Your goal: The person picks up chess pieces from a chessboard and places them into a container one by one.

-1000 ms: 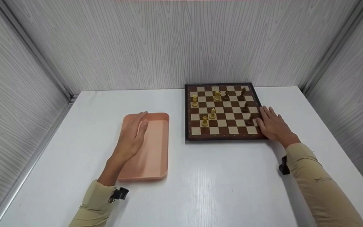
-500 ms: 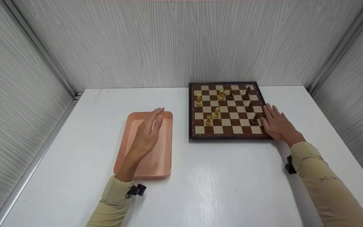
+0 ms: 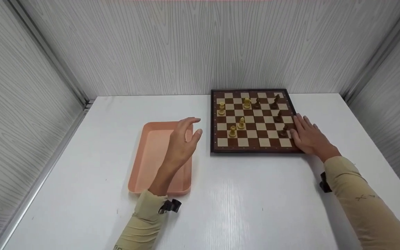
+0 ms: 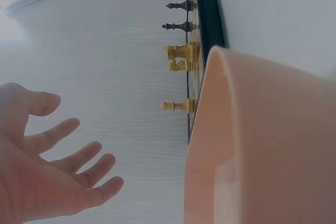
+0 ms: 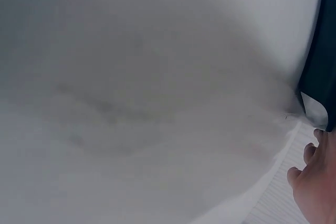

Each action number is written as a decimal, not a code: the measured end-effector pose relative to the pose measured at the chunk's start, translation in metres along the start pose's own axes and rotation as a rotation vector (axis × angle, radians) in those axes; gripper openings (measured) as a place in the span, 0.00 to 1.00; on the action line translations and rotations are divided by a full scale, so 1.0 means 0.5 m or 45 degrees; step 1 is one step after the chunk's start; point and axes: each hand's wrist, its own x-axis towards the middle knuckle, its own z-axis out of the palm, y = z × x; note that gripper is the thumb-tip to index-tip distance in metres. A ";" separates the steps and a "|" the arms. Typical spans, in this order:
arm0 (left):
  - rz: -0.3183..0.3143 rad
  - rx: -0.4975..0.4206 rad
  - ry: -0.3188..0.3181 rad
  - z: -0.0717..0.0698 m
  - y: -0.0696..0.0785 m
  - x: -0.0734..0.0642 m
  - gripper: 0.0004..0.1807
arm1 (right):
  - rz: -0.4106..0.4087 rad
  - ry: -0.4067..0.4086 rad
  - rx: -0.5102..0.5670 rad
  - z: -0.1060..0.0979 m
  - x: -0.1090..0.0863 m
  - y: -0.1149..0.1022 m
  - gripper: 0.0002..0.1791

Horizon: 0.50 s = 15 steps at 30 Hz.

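My left hand [image 3: 181, 144] hovers over the right side of a peach-coloured tray [image 3: 151, 156], thumb and fingers apart with nothing between them. The left wrist view shows its fingers [image 4: 68, 161] spread. My right hand [image 3: 309, 137] rests along the right edge of a chessboard [image 3: 255, 150], fingers straight, thumb near a dark chess piece [image 3: 283, 131]. Several gold chess pieces stand on the left half, among them a piece [image 3: 233, 131] near the front left and a bishop [image 3: 241, 123] just behind it. In the right wrist view, fingers [image 5: 310, 182] show beside the board's dark side [image 5: 320, 56].
More dark pieces [image 3: 275, 101] stand on the right half of the board. Under everything lies a white table [image 3: 234, 194]. A grey wood-grain back panel [image 3: 151, 48] rises behind the board, with side panels [image 3: 9, 104] at left and right.
My left hand has moved right across the tray toward the board, its thumb and fingers spreading apart. My right hand stays at the board's edge. The view has shifted slightly.
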 end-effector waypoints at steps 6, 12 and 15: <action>0.018 0.001 0.022 0.027 0.001 0.015 0.20 | -0.004 0.007 -0.011 -0.004 0.002 -0.003 0.39; 0.053 -0.024 0.032 0.041 0.009 0.032 0.19 | 0.010 -0.037 0.000 -0.007 0.002 -0.003 0.39; 0.066 -0.027 0.014 0.050 0.010 0.035 0.20 | 0.013 -0.042 -0.005 -0.010 -0.001 -0.004 0.39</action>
